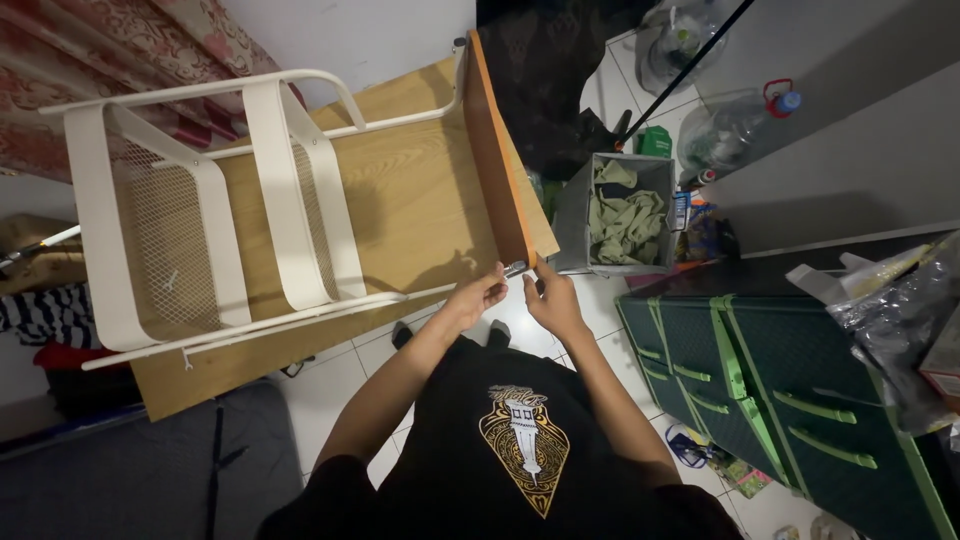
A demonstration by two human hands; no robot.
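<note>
A white metal cart (pixel 200 220) with mesh baskets lies on its side on a light wooden board (pixel 420 190). An orange-brown wooden panel (pixel 497 160) stands on edge along the cart's right end. My left hand (pixel 478 297) pinches a small metal part (pixel 514 268) at the panel's near corner, where a thin white cart tube ends. My right hand (pixel 548 295) is beside it, fingertips touching the panel's lower end. Both forearms reach forward over my black printed shirt.
A grey fabric bin (pixel 625 215) with green cloth stands to the right on the white tiled floor. A dark green drawer unit (pixel 790 390) is at right, with plastic bags on top. A large clear water bottle (pixel 735 125) is farther back. A grey mattress (pixel 130 470) lies at left.
</note>
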